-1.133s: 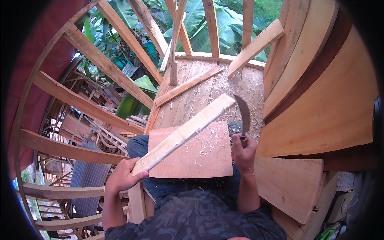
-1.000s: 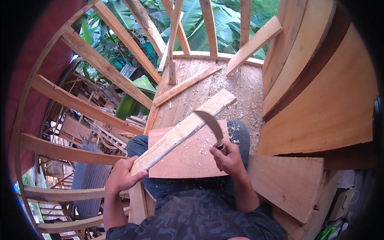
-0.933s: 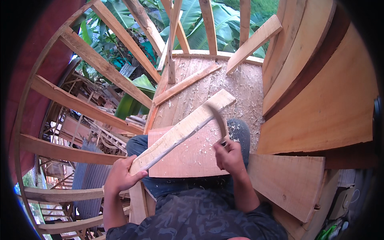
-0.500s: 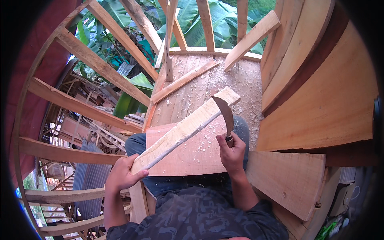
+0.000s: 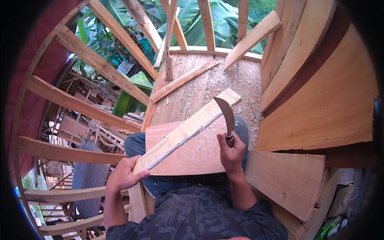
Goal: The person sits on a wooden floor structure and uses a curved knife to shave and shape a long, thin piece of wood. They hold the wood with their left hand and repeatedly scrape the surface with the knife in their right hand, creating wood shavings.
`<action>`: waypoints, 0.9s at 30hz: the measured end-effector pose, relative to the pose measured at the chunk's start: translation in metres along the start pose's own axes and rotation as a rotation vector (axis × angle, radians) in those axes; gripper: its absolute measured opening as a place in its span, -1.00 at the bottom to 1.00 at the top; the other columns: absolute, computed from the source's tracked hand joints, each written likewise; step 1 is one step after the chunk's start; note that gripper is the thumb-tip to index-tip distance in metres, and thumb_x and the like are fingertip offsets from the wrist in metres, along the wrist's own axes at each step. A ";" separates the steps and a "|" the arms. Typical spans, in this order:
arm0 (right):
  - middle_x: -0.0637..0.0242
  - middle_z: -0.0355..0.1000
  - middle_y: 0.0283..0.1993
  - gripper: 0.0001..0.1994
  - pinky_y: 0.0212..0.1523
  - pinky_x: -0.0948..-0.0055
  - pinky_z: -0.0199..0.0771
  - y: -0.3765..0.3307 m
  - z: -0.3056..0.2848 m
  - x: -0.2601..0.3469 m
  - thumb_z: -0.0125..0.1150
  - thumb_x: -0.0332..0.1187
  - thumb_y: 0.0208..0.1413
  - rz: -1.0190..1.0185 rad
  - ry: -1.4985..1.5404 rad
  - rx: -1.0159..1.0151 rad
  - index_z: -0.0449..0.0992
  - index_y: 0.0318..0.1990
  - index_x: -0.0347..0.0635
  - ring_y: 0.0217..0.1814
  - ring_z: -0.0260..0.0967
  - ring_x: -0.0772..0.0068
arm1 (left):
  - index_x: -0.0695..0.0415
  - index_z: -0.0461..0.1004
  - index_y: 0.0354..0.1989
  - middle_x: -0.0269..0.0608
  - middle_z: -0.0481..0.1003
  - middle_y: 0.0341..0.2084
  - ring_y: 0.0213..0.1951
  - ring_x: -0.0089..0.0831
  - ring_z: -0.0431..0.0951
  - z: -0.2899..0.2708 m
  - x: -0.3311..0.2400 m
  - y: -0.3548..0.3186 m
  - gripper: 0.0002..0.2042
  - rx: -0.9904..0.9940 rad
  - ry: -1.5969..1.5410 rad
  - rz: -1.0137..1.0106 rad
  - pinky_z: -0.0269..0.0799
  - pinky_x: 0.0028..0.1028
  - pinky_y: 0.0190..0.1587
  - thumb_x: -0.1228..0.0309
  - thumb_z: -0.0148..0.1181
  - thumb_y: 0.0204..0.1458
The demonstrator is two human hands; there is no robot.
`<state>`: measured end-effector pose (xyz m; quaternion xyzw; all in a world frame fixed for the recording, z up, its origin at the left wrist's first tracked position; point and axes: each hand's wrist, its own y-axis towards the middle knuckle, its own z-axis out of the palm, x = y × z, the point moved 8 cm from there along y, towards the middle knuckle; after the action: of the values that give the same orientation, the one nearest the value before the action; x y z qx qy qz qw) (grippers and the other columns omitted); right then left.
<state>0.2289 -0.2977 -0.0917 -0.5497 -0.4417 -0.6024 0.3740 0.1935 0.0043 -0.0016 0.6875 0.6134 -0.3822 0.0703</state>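
My left hand (image 5: pixel 127 173) is closed round the near end of a pale wooden batten (image 5: pixel 182 134), which slants up and away to the right. In my right hand (image 5: pixel 232 154) is the handle of a sickle (image 5: pixel 227 114) with a dark curved blade. The blade stands upright, its tip over the batten's far part; whether it touches the wood I cannot tell. Across my lap lies a wide flat board (image 5: pixel 192 160), under the batten and strewn with shavings.
Wood shavings cover the plank floor (image 5: pixel 192 88) ahead, where a loose strip (image 5: pixel 184 82) lies. Upright slats (image 5: pixel 76 104) fence the left and far sides. Large boards (image 5: pixel 320 104) lean at the right, above a shorter board (image 5: pixel 286 180). Corrugated sheets (image 5: pixel 92 176) show beyond the slats.
The batten and the sickle have shifted very slightly. Both hands keep the same hold.
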 end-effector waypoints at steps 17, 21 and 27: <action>0.60 0.02 -0.73 -0.67 -0.69 0.63 -0.12 0.008 -0.010 -0.009 0.28 -0.36 0.07 0.037 0.087 0.104 0.27 -0.60 -0.24 -0.66 -0.10 0.81 | 0.26 0.44 -0.34 0.04 0.44 -0.63 -0.50 -0.05 0.50 -0.002 -0.004 0.001 -0.54 -0.043 0.073 0.047 0.37 -0.29 -0.39 0.06 0.29 -0.21; 0.57 -0.04 -0.72 -0.64 -0.65 0.60 -0.17 0.006 -0.014 0.003 0.31 -0.39 0.03 -0.031 0.015 0.011 0.23 -0.63 -0.26 -0.60 -0.15 0.79 | 0.26 0.44 -0.19 0.03 0.50 -0.51 -0.43 -0.15 0.52 0.005 -0.003 0.002 -0.52 0.013 0.010 0.038 0.40 -0.33 -0.29 0.09 0.26 -0.15; 0.54 -0.04 -0.74 -0.65 -0.67 0.57 -0.12 0.007 -0.014 -0.001 0.31 -0.39 0.03 -0.044 -0.080 -0.049 0.23 -0.62 -0.26 -0.62 -0.14 0.77 | 0.28 0.41 -0.12 -0.08 0.50 -0.47 -0.38 -0.37 0.47 0.019 0.000 0.005 -0.52 0.122 -0.103 -0.020 0.37 -0.40 -0.23 0.09 0.20 -0.05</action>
<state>0.2306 -0.3131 -0.0916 -0.5725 -0.4534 -0.5987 0.3289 0.1891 -0.0073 -0.0171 0.6638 0.5914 -0.4544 0.0559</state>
